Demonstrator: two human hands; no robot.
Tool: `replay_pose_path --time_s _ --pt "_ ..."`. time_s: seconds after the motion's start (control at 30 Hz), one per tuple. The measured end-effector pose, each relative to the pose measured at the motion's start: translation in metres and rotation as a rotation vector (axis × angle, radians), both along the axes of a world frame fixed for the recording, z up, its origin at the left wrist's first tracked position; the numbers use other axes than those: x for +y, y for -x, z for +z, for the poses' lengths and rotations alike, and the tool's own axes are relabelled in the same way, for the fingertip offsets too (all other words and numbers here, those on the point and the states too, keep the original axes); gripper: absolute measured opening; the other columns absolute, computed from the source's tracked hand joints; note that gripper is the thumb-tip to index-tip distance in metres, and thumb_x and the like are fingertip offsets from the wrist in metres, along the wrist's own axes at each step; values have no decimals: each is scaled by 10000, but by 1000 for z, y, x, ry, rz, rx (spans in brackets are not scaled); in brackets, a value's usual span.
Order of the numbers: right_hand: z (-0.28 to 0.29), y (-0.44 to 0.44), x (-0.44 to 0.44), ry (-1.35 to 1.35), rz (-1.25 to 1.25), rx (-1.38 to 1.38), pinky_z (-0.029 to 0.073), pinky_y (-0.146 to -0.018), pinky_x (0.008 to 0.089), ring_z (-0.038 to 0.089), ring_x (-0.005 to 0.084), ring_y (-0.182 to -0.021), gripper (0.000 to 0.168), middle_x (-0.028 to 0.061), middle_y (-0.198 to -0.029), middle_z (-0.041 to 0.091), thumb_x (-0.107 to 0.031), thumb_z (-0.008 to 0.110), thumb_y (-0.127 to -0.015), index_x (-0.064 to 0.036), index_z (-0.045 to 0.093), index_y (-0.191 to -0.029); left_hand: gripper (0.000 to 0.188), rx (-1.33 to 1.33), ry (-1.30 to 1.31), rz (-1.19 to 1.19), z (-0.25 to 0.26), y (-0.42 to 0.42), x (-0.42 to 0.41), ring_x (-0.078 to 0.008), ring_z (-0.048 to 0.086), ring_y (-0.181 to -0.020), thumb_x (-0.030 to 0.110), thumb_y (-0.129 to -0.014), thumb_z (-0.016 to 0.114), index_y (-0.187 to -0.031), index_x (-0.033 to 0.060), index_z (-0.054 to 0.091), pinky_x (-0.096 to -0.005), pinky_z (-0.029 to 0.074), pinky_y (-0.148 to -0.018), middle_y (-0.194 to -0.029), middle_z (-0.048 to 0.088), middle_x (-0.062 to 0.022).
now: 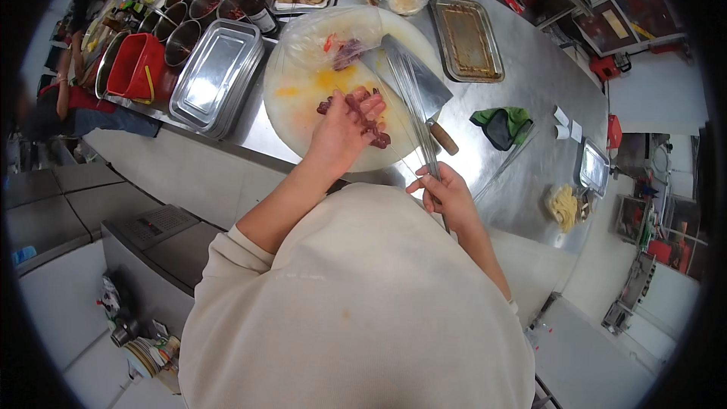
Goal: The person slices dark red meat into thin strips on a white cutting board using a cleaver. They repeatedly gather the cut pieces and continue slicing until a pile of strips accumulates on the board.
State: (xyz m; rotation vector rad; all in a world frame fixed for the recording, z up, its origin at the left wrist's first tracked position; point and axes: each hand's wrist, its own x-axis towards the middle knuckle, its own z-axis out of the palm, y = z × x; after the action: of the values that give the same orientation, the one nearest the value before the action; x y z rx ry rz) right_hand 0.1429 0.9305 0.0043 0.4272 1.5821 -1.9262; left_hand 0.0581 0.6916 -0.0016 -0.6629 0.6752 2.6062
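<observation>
My left hand [336, 139] holds several pieces of dark red meat [379, 139] over a round, stained white chopping board [289, 130]. In my right hand [451, 196], near the board's front right edge, is a bundle of thin metal skewers [413, 99]. One skewer stands apart from the bundle, slanting from my right fingertips to the meat's near end; whether it pierces the meat I cannot tell. A cleaver [434, 88] with a wooden handle lies partly under the bundle. Beyond my left hand, a clear plastic bag [306, 34] with reddish meat rests on the board.
Stacked metal trays [218, 71], a red bucket [132, 68] and a dark bottle [255, 8] stand left. A greasy tray [468, 40], a green and black cloth [502, 125] and more skewers [505, 162] lie right on the steel table [528, 91]. Another person [74, 96] is far left.
</observation>
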Motion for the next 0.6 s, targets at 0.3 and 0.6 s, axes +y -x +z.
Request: replay_pose_path --time_s 0.3,0.6 --pt "-12 3 25 76 -40 -35 324 -413 182 507 80 -498 129 178 -924 734 -152 555 -1011 -48 582 -1082 227 546 1475 -93 -107 27 -86 -260 616 -1049 140 -961 640 -1160 32 654 -392 485 -953 -1058 661 -98" --pt "-10 2 51 85 -39 16 301 -418 189 470 54 -517 97 104 -888 690 -94 546 -988 -17 604 -993 268 487 1146 -338 -86 22 -49 -198 658 -1064 104 -949 660 -1192 -8 639 -338 540 -894 -1131 677 -105"
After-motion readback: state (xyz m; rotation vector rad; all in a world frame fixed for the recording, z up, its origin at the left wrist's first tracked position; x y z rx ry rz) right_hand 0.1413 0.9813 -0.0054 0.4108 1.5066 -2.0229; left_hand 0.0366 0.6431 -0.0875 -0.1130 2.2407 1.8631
